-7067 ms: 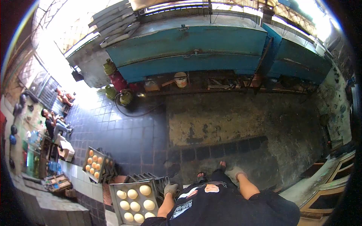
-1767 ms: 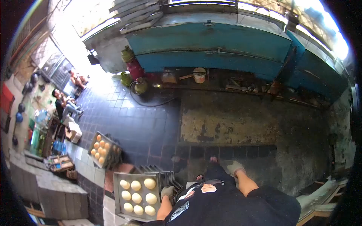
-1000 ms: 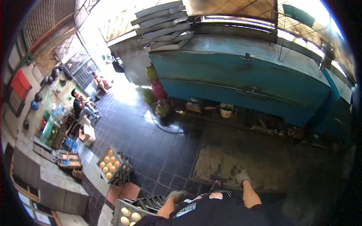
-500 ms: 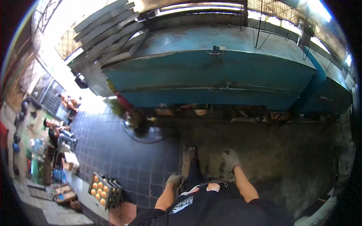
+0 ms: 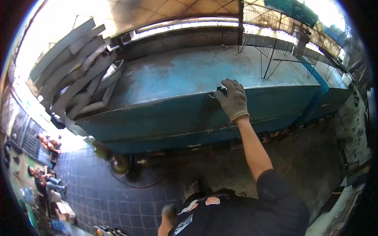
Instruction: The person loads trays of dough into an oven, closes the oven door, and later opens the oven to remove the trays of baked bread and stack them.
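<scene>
Resting at two o'clock, the right hand in a grey knitted glove point(image 5: 234, 99) half curls over the small metal catch point(image 5: 219, 87) on the long blue metal box point(image 5: 169, 114), perhaps as an easy hold; I cannot tell if it grips. Near six o'clock, the grey-gloved left hand point(image 5: 168, 211) is too blurry to tell if it is open or holding anything. Grey metal trays point(image 5: 75, 70) pile up at ten o'clock, maybe saving room.

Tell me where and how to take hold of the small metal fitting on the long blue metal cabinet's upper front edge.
Probably by the raised part of the small metal fitting, from the front and above: it juts from the upper front edge of the long blue metal cabinet, where the right hand in a grey glove is, partly hiding it.
</scene>
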A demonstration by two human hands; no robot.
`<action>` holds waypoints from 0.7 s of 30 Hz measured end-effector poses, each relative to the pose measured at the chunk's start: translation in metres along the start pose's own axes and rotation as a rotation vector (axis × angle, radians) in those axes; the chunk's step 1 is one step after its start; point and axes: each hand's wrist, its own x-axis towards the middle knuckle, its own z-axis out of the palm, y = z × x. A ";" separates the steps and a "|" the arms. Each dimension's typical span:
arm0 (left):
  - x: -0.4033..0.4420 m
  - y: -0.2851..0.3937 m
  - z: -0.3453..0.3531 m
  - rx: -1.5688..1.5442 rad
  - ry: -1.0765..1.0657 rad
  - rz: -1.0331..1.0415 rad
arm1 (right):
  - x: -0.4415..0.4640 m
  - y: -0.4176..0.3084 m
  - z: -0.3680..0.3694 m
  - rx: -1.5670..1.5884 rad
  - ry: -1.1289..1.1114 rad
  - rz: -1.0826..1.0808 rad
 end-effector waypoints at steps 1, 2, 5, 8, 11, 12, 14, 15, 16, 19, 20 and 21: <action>0.023 -0.007 -0.018 -0.035 0.058 -0.038 | 0.005 0.005 0.014 -0.130 0.012 -0.060; 0.045 -0.009 -0.035 -0.071 0.119 -0.086 | 0.008 0.004 0.017 -0.136 -0.012 -0.064; 0.070 0.040 -0.114 -1.016 0.293 -0.491 | 0.020 0.024 0.030 -0.016 -0.123 -0.115; 0.083 0.074 -0.173 -0.881 0.386 -0.290 | 0.029 0.031 0.022 0.163 -0.245 -0.152; 0.096 0.093 -0.194 -0.968 0.367 -0.368 | 0.025 0.028 0.024 0.141 -0.182 -0.132; 0.097 0.099 -0.199 -0.896 0.356 -0.379 | 0.021 0.023 0.024 0.158 -0.199 -0.124; 0.129 0.048 -0.139 -0.922 0.347 -0.370 | 0.011 0.015 0.024 0.095 -0.106 -0.096; 0.143 0.026 -0.114 -0.934 0.343 -0.366 | 0.005 0.013 0.023 0.108 -0.121 -0.084; 0.128 0.017 -0.092 -0.724 0.349 -0.277 | -0.002 0.013 0.022 0.137 -0.101 -0.087; 0.083 0.016 -0.058 -0.451 0.255 -0.215 | -0.015 0.016 0.018 0.168 -0.103 -0.087; 0.068 0.017 -0.052 -0.632 0.171 -0.324 | -0.018 0.018 0.017 0.164 -0.115 -0.102; 0.052 0.021 -0.049 -0.801 0.101 -0.449 | -0.019 0.022 0.015 0.126 -0.166 -0.104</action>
